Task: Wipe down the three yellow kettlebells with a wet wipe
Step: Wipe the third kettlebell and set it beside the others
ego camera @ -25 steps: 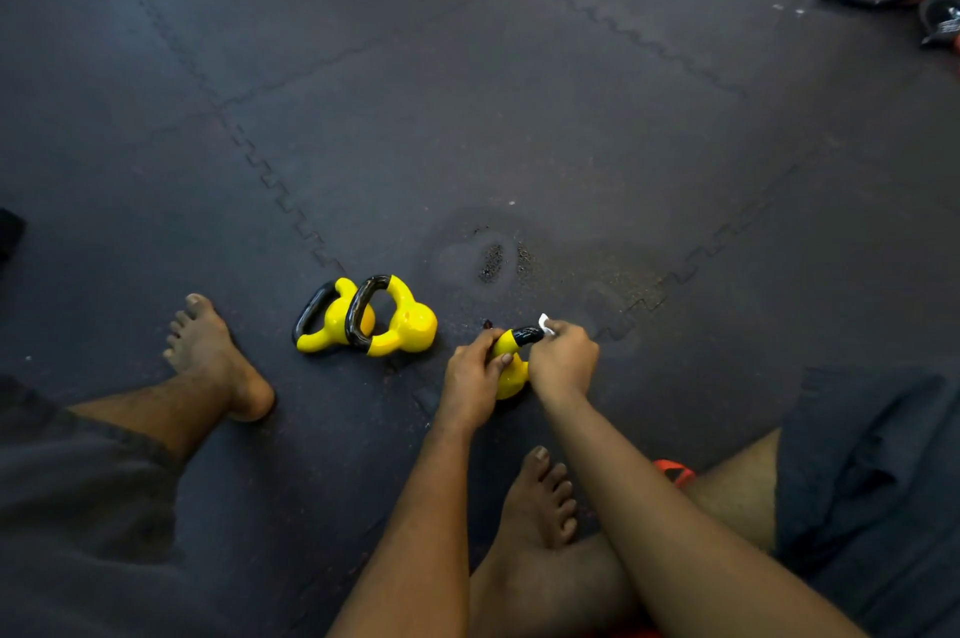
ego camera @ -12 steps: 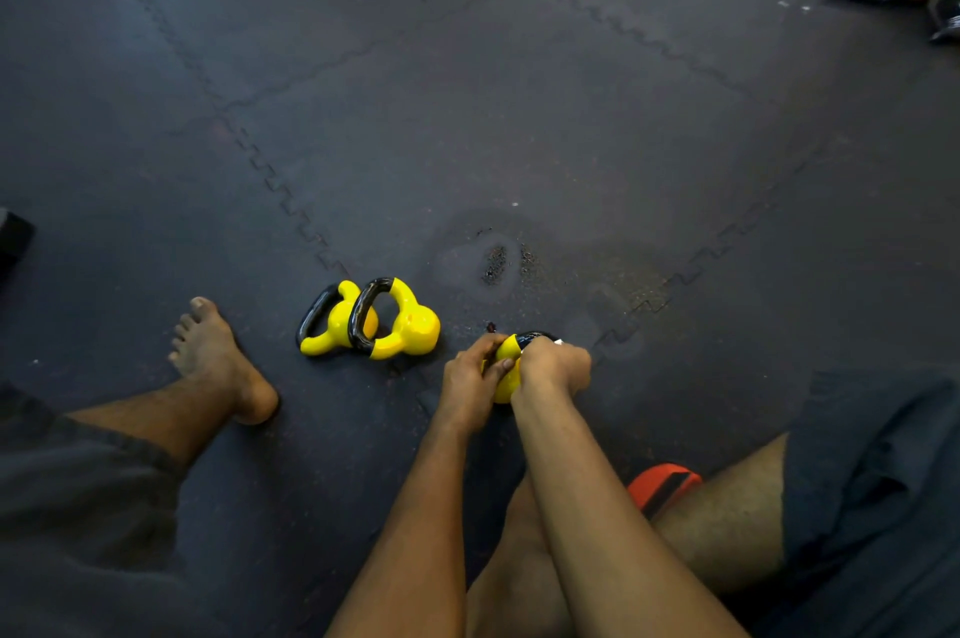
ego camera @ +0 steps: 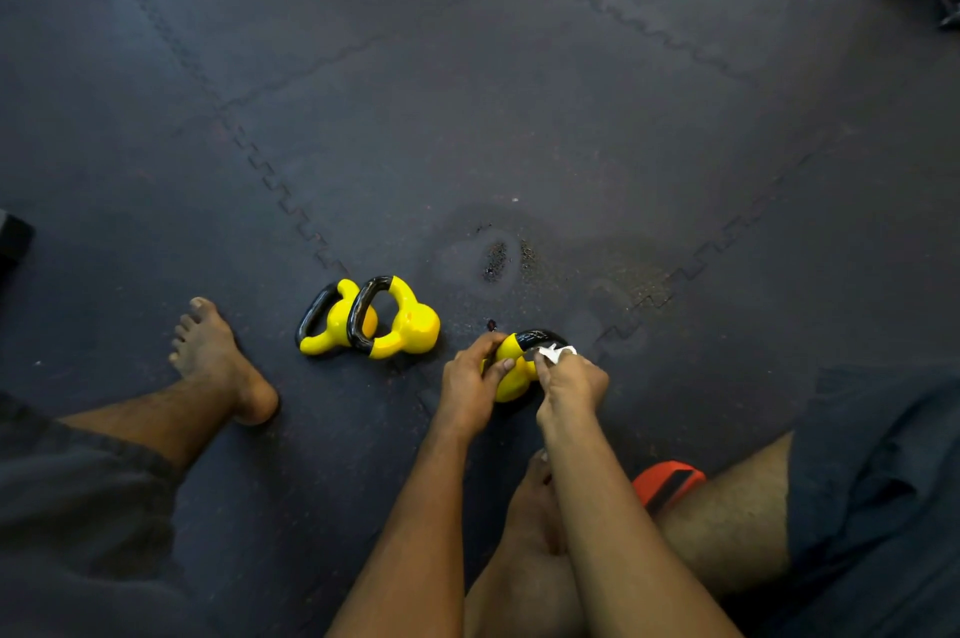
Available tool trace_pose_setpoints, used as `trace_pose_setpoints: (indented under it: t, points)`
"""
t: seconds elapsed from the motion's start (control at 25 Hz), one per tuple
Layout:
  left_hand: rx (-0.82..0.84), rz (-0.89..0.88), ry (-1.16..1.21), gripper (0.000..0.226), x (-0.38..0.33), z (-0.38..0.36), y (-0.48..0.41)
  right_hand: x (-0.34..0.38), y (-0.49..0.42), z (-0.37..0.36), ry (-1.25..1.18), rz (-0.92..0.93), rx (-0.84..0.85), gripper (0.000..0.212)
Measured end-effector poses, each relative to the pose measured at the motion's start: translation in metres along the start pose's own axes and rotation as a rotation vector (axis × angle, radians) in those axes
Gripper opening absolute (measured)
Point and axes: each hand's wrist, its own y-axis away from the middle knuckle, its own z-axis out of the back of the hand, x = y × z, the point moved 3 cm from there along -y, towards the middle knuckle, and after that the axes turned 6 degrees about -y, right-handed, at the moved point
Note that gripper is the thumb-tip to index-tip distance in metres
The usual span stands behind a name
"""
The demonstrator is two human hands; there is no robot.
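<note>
- We see the left hand (ego camera: 470, 385) curled round the held kettlebell (ego camera: 511, 383), which sits on the dark floor mat (ego camera: 467, 92) in front of the legs.
- The right hand (ego camera: 571, 383) pinches a white wet wipe (ego camera: 555, 353) and presses it on the black handle.
- The left kettlebell (ego camera: 337, 323) and the middle kettlebell (ego camera: 413, 325) lie on their sides, touching each other.
- A bare foot (ego camera: 218, 362) rests near them.
- A gray stain (ego camera: 493, 258) marks the mat.
</note>
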Motion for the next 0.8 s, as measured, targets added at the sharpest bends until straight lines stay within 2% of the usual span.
trace_pose_setpoints:
  t: [0.08, 0.16, 0.28, 0.4, 0.48, 0.56, 0.68, 0.8]
  points:
    - [0.003, -0.005, 0.0, 0.029, 0.001, 0.0, 0.0, 0.0, -0.004, 0.002, 0.039, 0.01, -0.03, 0.029]
    - [0.003, -0.01, 0.009, 0.028, 0.002, -0.001, 0.003, 0.004, -0.008, 0.002, 0.101, 0.012, -0.037, 0.012]
    - [0.002, -0.018, 0.02, 0.028, 0.001, 0.0, 0.005, 0.012, -0.016, 0.0, 0.243, 0.059, -0.045, 0.021]
    - [0.02, -0.021, 0.0, 0.028, 0.001, 0.002, 0.005, 0.018, -0.011, -0.008, 0.421, 0.145, -0.049, 0.006]
    - [0.02, -0.019, 0.004, 0.027, 0.001, 0.003, 0.004, 0.019, -0.011, -0.01, 0.392, 0.137, -0.054, 0.006]
    - [0.04, -0.046, 0.028, 0.025, 0.0, 0.001, 0.008, 0.015, -0.015, -0.009, 0.316, 0.053, -0.037, 0.007]
    - [-0.006, 0.027, 0.162, 0.021, 0.008, 0.002, 0.013, 0.001, -0.018, -0.014, 0.26, -0.005, 0.065, 0.02]
    - [-0.129, 0.213, 0.385, 0.032, 0.026, 0.008, 0.019, -0.02, -0.006, -0.023, 0.383, 0.034, 0.341, 0.019]
